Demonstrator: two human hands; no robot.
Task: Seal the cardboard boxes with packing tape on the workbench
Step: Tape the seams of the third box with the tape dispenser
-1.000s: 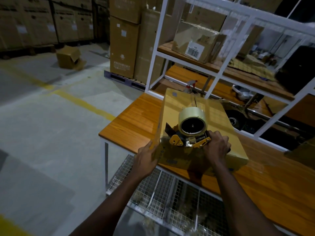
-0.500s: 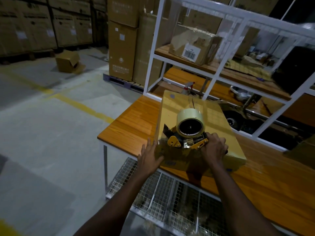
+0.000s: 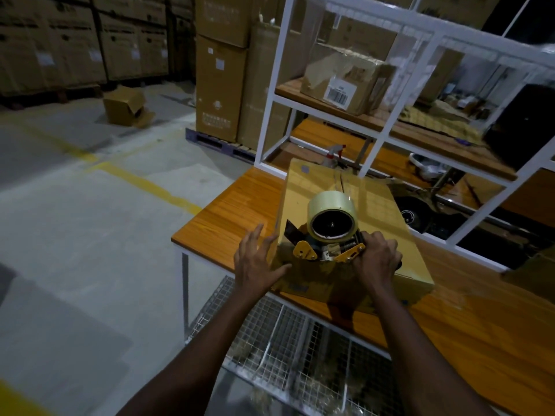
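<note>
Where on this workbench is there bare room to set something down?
On the workbench, bare wood lies left of the cardboard box, to the edge, and right of it along the near edge. Crowded: the box's near end, where left hand, right hand and tape dispenser meet, and behind, at the white frame.

A warehouse, plainly: tall cartons (image 3: 220,85) stacked on a pallet (image 3: 210,142), more rows along the far wall, a yellow line (image 3: 150,184) across the concrete floor (image 3: 75,235), a white rack (image 3: 390,94) with a barcoded box (image 3: 345,82), and a wooden workbench (image 3: 228,214).
</note>
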